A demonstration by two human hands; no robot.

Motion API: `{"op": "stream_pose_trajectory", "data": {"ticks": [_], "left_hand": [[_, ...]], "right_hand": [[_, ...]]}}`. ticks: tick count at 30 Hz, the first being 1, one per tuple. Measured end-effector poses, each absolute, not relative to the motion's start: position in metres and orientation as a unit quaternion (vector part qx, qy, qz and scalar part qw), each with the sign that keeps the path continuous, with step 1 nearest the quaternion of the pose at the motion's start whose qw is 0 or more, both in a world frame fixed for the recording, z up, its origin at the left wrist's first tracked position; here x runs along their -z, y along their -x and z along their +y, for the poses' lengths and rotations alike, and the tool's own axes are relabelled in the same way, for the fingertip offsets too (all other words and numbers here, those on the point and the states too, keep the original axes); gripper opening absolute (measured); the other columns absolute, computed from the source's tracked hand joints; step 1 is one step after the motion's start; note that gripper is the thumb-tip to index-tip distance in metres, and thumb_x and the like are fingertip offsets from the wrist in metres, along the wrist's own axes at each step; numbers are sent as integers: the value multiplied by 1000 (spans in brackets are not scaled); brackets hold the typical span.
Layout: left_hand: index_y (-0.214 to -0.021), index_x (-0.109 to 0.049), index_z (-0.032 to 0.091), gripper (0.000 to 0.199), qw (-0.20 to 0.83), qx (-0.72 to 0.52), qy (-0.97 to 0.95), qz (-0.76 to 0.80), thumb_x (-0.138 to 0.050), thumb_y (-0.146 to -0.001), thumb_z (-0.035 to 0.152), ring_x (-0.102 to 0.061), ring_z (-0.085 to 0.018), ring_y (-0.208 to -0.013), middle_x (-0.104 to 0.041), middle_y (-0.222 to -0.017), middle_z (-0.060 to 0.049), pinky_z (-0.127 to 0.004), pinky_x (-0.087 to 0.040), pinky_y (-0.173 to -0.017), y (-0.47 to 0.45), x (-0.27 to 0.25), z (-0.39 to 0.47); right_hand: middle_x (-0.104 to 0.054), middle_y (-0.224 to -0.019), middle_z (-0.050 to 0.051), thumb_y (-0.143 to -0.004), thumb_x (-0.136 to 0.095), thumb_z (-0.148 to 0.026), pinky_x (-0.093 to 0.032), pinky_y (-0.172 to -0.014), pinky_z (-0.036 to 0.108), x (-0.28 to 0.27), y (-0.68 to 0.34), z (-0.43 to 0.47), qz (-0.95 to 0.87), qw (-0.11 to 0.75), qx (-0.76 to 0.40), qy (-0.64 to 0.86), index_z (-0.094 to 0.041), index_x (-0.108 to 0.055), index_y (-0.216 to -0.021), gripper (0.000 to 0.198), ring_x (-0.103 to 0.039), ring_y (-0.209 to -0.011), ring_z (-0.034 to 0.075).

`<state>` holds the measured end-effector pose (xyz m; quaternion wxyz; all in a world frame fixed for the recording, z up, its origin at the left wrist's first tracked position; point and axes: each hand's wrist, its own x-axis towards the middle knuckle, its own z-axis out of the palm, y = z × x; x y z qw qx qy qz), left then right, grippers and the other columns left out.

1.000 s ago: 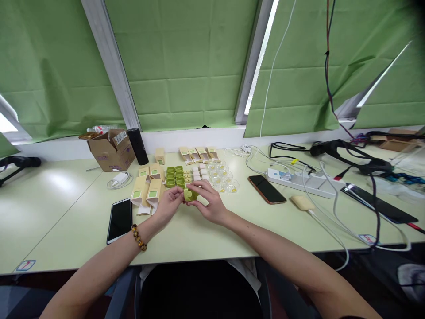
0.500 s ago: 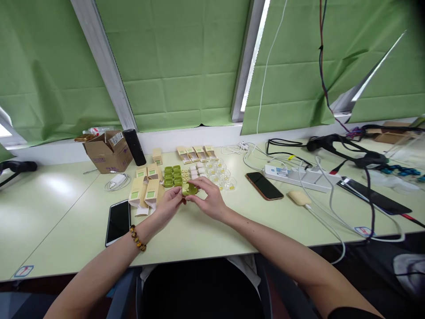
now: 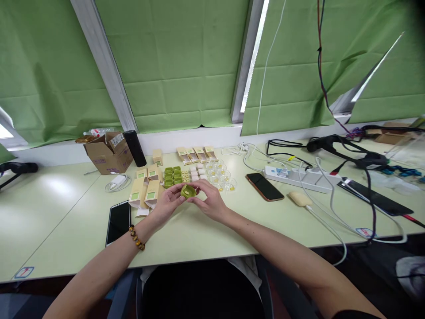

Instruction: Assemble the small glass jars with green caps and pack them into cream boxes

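Green blinds hang behind a pale bench (image 3: 206, 235) crowded with small parts and cables. Both hands meet just above the bench at its middle: left hand (image 3: 168, 203) and right hand (image 3: 209, 201) each pinch an edge of one small green case (image 3: 187, 191), fingertips closed on it from either side, its hollow face tilted up toward the camera, probably so the inside can be seen; whether anything lies in it cannot be told. A beaded bracelet (image 3: 136, 237) sits on the left wrist. Just beyond the grip, more green cases (image 3: 173, 175) stand in a tidy block, with white pieces (image 3: 198, 170) and clear cups (image 3: 221, 176) holding something yellow to their right, seemingly sorted by kind within easy reach. Left of the grip, tan cartons (image 3: 146, 190) with green labels lie together, some with flaps open; contents not visible. Farther left lies a black phone (image 3: 118, 221); behind it, an open cardboard box (image 3: 106, 153) and a dark cylinder (image 3: 134, 147). Right of the grip: a second phone (image 3: 264, 186) and a power strip (image 3: 299, 177) with cables.
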<state>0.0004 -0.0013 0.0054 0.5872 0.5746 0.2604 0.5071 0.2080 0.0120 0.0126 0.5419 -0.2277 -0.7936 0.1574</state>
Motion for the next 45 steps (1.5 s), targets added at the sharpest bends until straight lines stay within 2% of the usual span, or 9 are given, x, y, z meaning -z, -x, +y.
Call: {"op": "stream_pose_trajectory", "data": {"ticks": [3,7,18,22,26,31,36,41,45], "left_hand": [[-134,-70,21,58,586,-517,-564,265,-91,-81,34,-67,-26,-127,-71,-139,-14,-43,-51,-114,0,-3,0],[-136,-69,21,58,550,-516,-592,284,-89,-82,31,-66,-27,-129,-69,-141,-15,-43,-53,-112,0,-2,0],[-134,-70,25,45,413,-511,-694,295,-80,-90,29,-61,-27,-133,-62,-141,-13,-43,-52,-115,-5,-5,-11],[-137,-68,25,52,386,-499,-709,315,-83,-87,25,-62,-28,-133,-64,-142,-13,-45,-50,-116,-5,-4,-12],[-132,-69,23,47,357,-502,-705,350,-83,-87,24,-67,-26,-125,-70,-135,-12,-48,-51,-115,-7,-6,-12],[-126,-67,20,48,421,-515,-658,354,-86,-82,27,-69,-25,-120,-71,-130,-12,-46,-54,-112,-9,-5,-9],[-120,-64,18,54,457,-527,-615,368,-92,-75,31,-71,-23,-111,-72,-118,-12,-45,-57,-106,-3,0,0],[-114,-66,18,55,450,-549,-588,388,-95,-69,32,-72,-23,-103,-73,-108,-10,-45,-59,-102,2,3,7],[-122,-67,18,58,447,-532,-608,385,-93,-72,32,-72,-24,-108,-73,-116,-11,-44,-58,-102,1,2,4]], "right_hand": [[-70,-117,11,-105,-60,-30,-60,-87,42,-13,-210,10,-786,559,-153,216,-26,-71,-119,18,-65,-111,24],[-67,-117,10,-97,-67,-19,-57,-98,51,-12,-211,9,-784,562,-91,247,-25,-74,-105,12,-63,-114,27],[-71,-106,9,-92,-73,-17,-58,-74,43,-3,-206,12,-786,557,-32,266,-28,-75,-96,12,-58,-105,28],[-71,-107,9,-94,-69,-14,-58,-80,47,0,-205,13,-790,557,-24,257,-27,-73,-97,14,-58,-106,29],[-69,-108,10,-95,-66,-15,-57,-87,49,0,-204,14,-795,550,-28,254,-25,-70,-99,12,-58,-108,29],[-66,-107,10,-96,-65,-16,-55,-90,48,-2,-203,11,-789,549,-49,271,-25,-66,-97,9,-58,-108,29],[-64,-109,9,-98,-65,-26,-55,-90,44,-9,-206,13,-727,600,-166,289,-24,-66,-95,4,-60,-108,26],[-66,-89,3,-85,-81,-51,-55,-71,32,-20,-215,25,-577,607,-466,288,-23,-68,-90,32,-60,-77,17],[-64,-79,0,-76,-90,-52,-52,-64,29,-28,-219,27,-488,586,-600,242,-21,-70,-84,38,-59,-72,15]]}}
